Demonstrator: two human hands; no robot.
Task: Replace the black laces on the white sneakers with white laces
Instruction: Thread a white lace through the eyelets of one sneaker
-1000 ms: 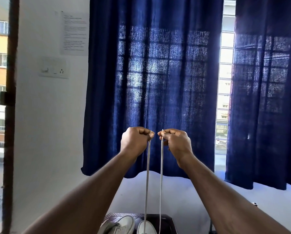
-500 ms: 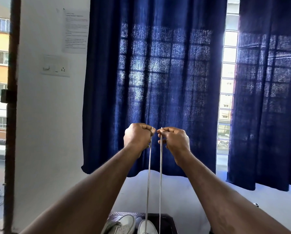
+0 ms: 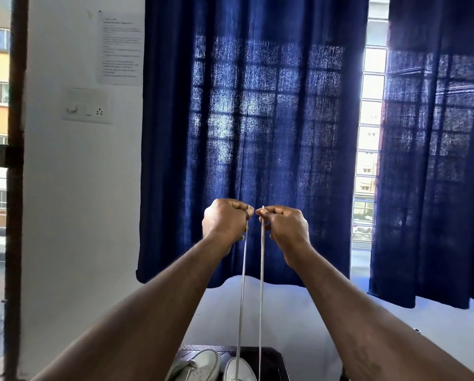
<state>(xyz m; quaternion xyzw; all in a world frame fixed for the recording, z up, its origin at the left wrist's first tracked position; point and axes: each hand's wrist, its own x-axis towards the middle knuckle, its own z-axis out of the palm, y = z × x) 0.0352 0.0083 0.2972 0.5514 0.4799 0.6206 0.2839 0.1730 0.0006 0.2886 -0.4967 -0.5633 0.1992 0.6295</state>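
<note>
Both arms are stretched forward and up. My left hand (image 3: 224, 220) pinches one end of a white lace (image 3: 242, 284), and my right hand (image 3: 285, 225) pinches the other end. The two strands hang taut and parallel down to the right white sneaker (image 3: 238, 369) at the bottom edge. The left white sneaker (image 3: 200, 362) lies beside it, leaning on its side. The sneakers' eyelets are cut off by the frame's bottom edge. No black lace is in sight.
The sneakers rest on a dark table (image 3: 274, 356). Behind hang dark blue curtains (image 3: 252, 133) over a barred window. A white wall (image 3: 79, 188) on the left carries a switch plate (image 3: 87, 107) and a printed sheet (image 3: 120, 48).
Both hands have stayed together gripping the lace ends. They have moved slightly closer to each other and the view has shifted a little.
</note>
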